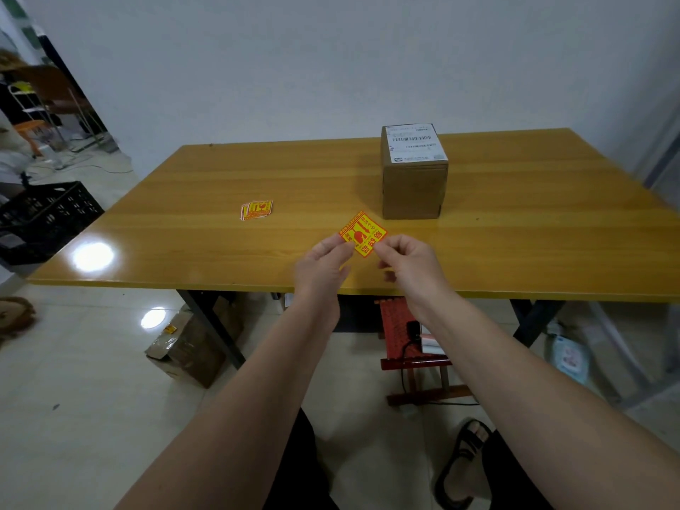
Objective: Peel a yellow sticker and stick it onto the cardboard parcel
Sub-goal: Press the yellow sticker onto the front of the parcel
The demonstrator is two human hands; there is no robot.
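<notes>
A yellow sticker (362, 233) with red print hangs tilted like a diamond just above the table's front part. My left hand (323, 268) pinches its left corner, and my right hand (408, 265) pinches its lower right corner. Behind it stands the cardboard parcel (414, 185), an upright brown box with a white shipping label (415, 142) on top. A small stack of more yellow stickers (256, 210) lies on the table to the left.
The wooden table (515, 230) runs up to a white wall. A black crate (44, 219) stands at the left. Under the table are a cardboard box (191, 344) and a red stool (401, 336).
</notes>
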